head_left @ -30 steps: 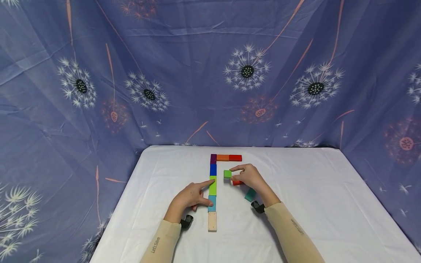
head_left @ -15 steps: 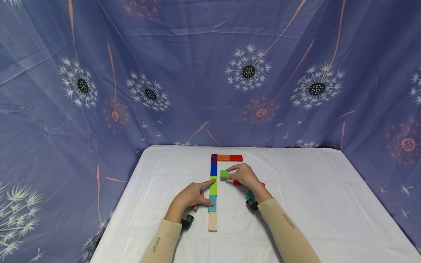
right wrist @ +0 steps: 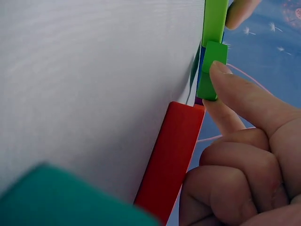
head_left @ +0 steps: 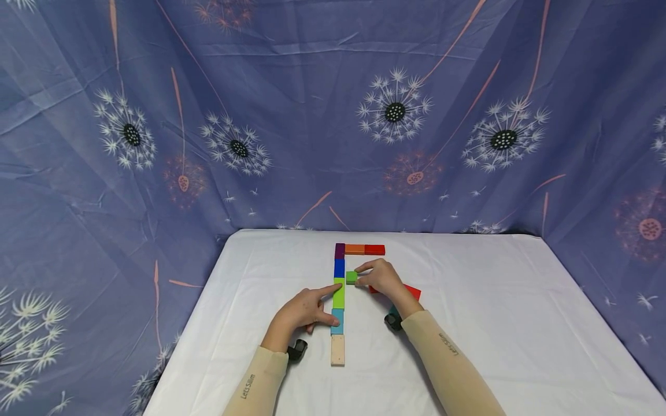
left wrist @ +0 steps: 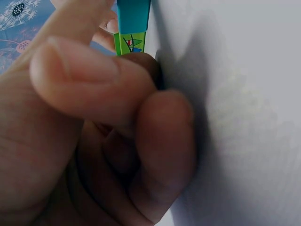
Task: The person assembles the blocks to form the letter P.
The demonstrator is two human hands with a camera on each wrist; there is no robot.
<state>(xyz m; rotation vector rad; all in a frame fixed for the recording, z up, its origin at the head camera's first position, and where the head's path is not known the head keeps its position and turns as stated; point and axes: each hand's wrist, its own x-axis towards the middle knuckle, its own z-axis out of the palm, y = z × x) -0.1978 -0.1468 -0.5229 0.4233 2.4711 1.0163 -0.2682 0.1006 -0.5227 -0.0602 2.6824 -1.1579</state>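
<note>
My left hand [head_left: 304,308] rests its index fingertip on a lime block [head_left: 339,297] and its thumb on a light blue block [head_left: 337,314]; the left wrist view shows its other fingers folded. Between thumb and index finger my right hand [head_left: 384,278] pinches a small green block [head_left: 351,278], just right of the column near where blue block [head_left: 339,268] and lime block meet. In the right wrist view the green block [right wrist: 206,87] stands beyond a loose red block [right wrist: 171,155]. Purple block [head_left: 340,251] tops the column, with orange block [head_left: 355,249] beside it.
Another red block [head_left: 375,250] ends the top row. A plain wooden block [head_left: 337,351] forms the column's near end. Under my right wrist lie a loose red piece [head_left: 413,292] and a teal block [head_left: 393,311]. Patterned cloth [head_left: 312,115] hangs behind the white table [head_left: 468,323].
My right hand has moved left with the green block, bringing it closer to the column. Its forearm now covers more of the teal block. My left hand has stayed on the column.
</note>
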